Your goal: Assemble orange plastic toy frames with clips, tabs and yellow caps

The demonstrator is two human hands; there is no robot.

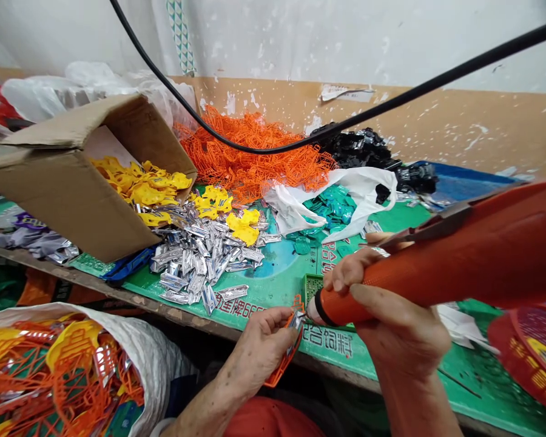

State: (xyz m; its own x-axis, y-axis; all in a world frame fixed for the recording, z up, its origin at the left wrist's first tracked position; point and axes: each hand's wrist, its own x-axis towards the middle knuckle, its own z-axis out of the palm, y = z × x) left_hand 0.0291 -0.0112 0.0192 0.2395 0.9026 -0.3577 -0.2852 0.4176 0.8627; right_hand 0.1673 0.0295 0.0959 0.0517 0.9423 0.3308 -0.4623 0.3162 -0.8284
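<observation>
My left hand [259, 346] pinches an orange plastic frame [279, 367] with a silver metal piece [295, 321] lying on it, at the front edge of the table. Wrapped in my right hand [391, 309] is an orange-red power screwdriver [437, 261], held slanting down to the left. Its narrow tip reaches the metal piece near my left fingertips; whether it touches a screw is too small to tell. Just behind the tip sits a small green tray [306, 285] of tiny pieces, partly hidden by the screwdriver.
Loose silver metal pieces [195, 261] lie left of centre, before a tipped cardboard box [64, 194] of yellow parts. Orange frames [255, 145] are heaped behind. A white bag [286, 209] holds green parts. A sack [159, 358] stands lower left; a black cable [273, 149] hangs across.
</observation>
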